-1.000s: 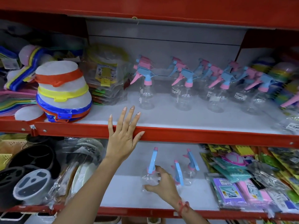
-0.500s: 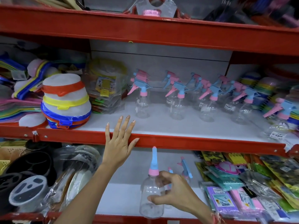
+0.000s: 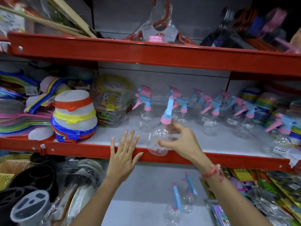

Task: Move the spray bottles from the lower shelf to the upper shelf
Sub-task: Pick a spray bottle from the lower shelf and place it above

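Observation:
My right hand (image 3: 180, 142) grips a clear spray bottle (image 3: 158, 136) with a blue trigger and pink collar, held upright at the red front edge of the upper shelf (image 3: 228, 158). My left hand (image 3: 123, 152) lies flat on that same edge, fingers spread, holding nothing. Several matching spray bottles (image 3: 215, 118) stand in a row at the back of the upper shelf. Two more spray bottles (image 3: 182, 203) remain on the lower shelf (image 3: 146, 185), below my right forearm.
A stack of white covers with red, yellow and blue rims (image 3: 74, 116) sits left on the upper shelf, with packaged goods (image 3: 112, 105) beside it. Black plastic items (image 3: 29, 193) fill the lower left; bagged packets (image 3: 268, 193) fill the lower right. A higher shelf (image 3: 146, 51) runs above.
My right hand has lifted the spray bottle from the lower shelf up to the upper shelf's front edge. The view has tilted upward. My left hand stays on the edge.

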Available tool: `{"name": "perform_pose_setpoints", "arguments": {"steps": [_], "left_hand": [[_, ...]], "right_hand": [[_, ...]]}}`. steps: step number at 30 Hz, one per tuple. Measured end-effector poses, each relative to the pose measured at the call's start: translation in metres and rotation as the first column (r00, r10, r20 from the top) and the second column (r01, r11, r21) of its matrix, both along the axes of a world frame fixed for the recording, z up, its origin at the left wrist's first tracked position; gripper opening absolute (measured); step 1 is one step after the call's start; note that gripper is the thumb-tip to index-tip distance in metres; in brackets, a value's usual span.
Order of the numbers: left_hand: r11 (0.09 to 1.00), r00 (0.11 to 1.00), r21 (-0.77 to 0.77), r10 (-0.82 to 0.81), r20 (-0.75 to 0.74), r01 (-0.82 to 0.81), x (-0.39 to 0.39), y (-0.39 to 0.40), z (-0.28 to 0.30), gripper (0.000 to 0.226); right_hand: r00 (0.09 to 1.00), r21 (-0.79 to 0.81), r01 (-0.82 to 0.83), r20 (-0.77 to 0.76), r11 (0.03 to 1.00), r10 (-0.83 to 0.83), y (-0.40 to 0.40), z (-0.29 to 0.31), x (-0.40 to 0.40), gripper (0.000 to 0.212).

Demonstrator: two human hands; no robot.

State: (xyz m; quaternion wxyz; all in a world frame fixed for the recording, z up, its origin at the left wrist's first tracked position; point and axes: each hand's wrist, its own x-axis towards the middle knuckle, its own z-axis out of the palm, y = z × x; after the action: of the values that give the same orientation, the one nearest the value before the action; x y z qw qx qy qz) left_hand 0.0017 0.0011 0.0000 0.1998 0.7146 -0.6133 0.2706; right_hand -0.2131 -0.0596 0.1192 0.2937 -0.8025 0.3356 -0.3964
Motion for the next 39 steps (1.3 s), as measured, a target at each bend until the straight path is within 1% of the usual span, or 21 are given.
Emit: {"name": "perform_pose_setpoints", "arguments": {"steps": [2, 4, 7, 12, 13, 15, 17, 18, 19, 20, 23, 24, 26, 28, 30, 32, 35, 39], "left_hand": [[1.000, 1.000, 0.004, -0.006, -0.008, 0.006, 0.000, 0.000, 0.001, 0.063], [1.000, 1.000, 0.006, -0.009, -0.010, 0.009, 0.000, 0.000, 0.000, 0.063], [1.000, 1.000, 0.007, -0.005, -0.002, 0.005, 0.001, -0.001, 0.000, 0.062], [1.000, 1.000, 0.000, -0.002, 0.014, 0.002, 0.003, -0.003, -0.001, 0.062], [1.000, 1.000, -0.002, -0.001, 0.017, 0.001, 0.003, -0.003, -0.002, 0.063], [1.000, 1.000, -0.006, 0.002, 0.024, -0.001, 0.003, -0.003, -0.002, 0.063], [1.000, 1.000, -0.010, 0.000, 0.028, 0.000, 0.003, -0.004, -0.002, 0.063], [1.000, 1.000, -0.013, -0.002, 0.026, 0.003, 0.003, -0.003, -0.002, 0.063], [1.000, 1.000, -0.016, -0.004, 0.025, 0.005, 0.003, -0.003, -0.002, 0.063], [1.000, 1.000, -0.017, -0.006, 0.024, 0.007, 0.003, -0.003, -0.002, 0.063], [1.000, 1.000, -0.016, -0.009, 0.019, 0.009, 0.002, -0.002, -0.002, 0.063], [1.000, 1.000, -0.016, -0.011, 0.016, 0.011, 0.002, -0.002, -0.002, 0.063], [1.000, 1.000, -0.015, -0.011, 0.012, 0.011, 0.002, -0.002, -0.002, 0.063], [1.000, 1.000, -0.011, -0.010, 0.012, 0.010, 0.002, -0.002, -0.002, 0.063], [1.000, 1.000, -0.010, -0.008, 0.010, 0.008, 0.002, -0.002, -0.002, 0.063], [1.000, 1.000, -0.004, -0.003, 0.009, 0.003, 0.001, -0.002, -0.002, 0.063], [1.000, 1.000, 0.007, 0.005, 0.010, -0.005, 0.000, -0.001, -0.001, 0.063], [1.000, 1.000, 0.007, 0.005, -0.009, -0.005, -0.002, 0.000, 0.000, 0.063]], "right_hand": [[0.999, -0.036, 0.051, -0.007, 0.998, -0.052, -0.018, 0.001, 0.014, 0.059], [0.995, -0.049, 0.085, -0.045, 0.995, -0.087, -0.035, -0.003, 0.029, 0.064], [0.990, -0.042, 0.094, -0.104, 0.995, -0.098, -0.051, -0.015, 0.046, 0.063], [0.986, -0.041, 0.107, -0.124, 0.993, -0.112, -0.061, -0.031, 0.053, 0.065], [0.985, -0.041, 0.097, -0.140, 0.994, -0.102, -0.062, -0.033, 0.053, 0.070], [0.980, -0.044, 0.115, -0.160, 0.992, -0.120, -0.060, -0.037, 0.055, 0.088], [0.969, -0.052, 0.220, -0.103, 0.974, -0.225, -0.054, -0.040, 0.062, 0.109], [0.956, -0.060, 0.283, -0.056, 0.957, -0.286, -0.051, -0.041, 0.067, 0.116], [0.942, -0.073, 0.335, -0.012, 0.940, -0.336, -0.049, -0.042, 0.072, 0.118], [0.929, -0.095, 0.369, 0.026, 0.924, -0.368, -0.048, -0.042, 0.076, 0.114], [0.919, -0.127, 0.394, 0.084, 0.910, -0.386, -0.049, -0.043, 0.081, 0.086], [0.924, -0.117, 0.382, 0.081, 0.917, -0.374, -0.050, -0.043, 0.080, 0.080], [0.950, -0.076, 0.312, 0.056, 0.947, -0.308, -0.052, -0.045, 0.077, 0.073], [0.983, 0.009, 0.182, 0.035, 0.983, -0.182, -0.056, -0.044, 0.070, 0.071], [0.999, 0.090, 0.035, 0.014, 0.995, -0.036, -0.061, -0.041, 0.061, 0.068], [0.997, 0.146, -0.069, -0.025, 0.987, 0.073, -0.065, -0.037, 0.053, 0.066], [0.980, 0.222, -0.167, -0.070, 0.961, 0.186, -0.072, -0.034, 0.045, 0.066], [0.954, 0.288, -0.269, -0.049, 0.919, 0.294, -0.079, -0.030, 0.037, 0.065]]}}
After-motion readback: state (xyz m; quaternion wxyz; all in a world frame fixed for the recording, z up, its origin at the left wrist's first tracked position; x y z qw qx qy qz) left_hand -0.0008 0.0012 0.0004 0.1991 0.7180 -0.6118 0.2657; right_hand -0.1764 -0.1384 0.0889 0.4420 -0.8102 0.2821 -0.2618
